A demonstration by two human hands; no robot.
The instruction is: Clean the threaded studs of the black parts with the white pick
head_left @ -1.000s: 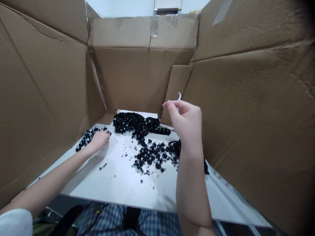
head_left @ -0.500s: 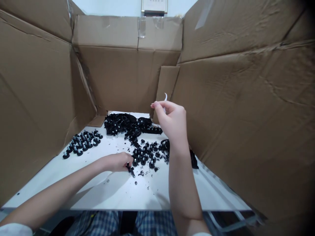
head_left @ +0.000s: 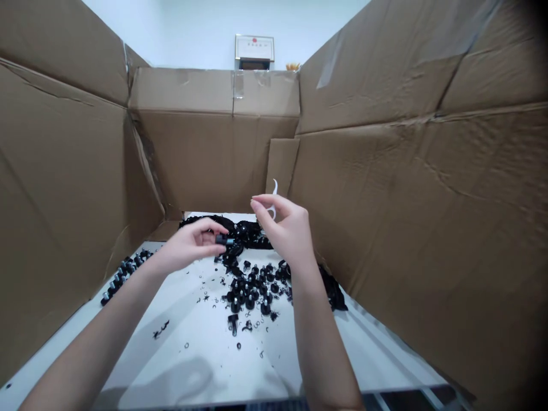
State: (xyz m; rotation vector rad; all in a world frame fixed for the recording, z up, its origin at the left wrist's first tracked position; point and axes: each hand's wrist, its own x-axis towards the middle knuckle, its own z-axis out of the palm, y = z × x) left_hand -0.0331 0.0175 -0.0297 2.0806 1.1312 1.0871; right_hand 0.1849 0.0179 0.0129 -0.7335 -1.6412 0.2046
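Observation:
Over the table, my left hand (head_left: pixel 188 244) pinches a black-headed screw foot (head_left: pixel 225 240) between thumb and fingers, its metal stud pointing right. To the right and slightly higher, my right hand (head_left: pixel 287 227) is closed around a thin white curved tool (head_left: pixel 275 187) whose hooked tip sticks up behind the fingers. Its thumb and forefinger tips meet; whether anything small sits between them I cannot tell. Below both hands lies a loose pile of similar black screw feet (head_left: pixel 250 291), with one lying apart (head_left: pixel 233 324) in front.
Rows of upright screw feet (head_left: pixel 124 274) stand at the left. Black bags (head_left: pixel 257 235) with more parts lie at the back, and another black bag (head_left: pixel 334 291) at the right. Black rings and scraps (head_left: pixel 161 329) litter the white table (head_left: pixel 180 377). Cardboard walls (head_left: pixel 205 154) enclose three sides.
My left hand has risen from the tabletop beside the pile and now holds a screw foot up near the right hand. The view has tilted upward. The white tool stays in my right hand.

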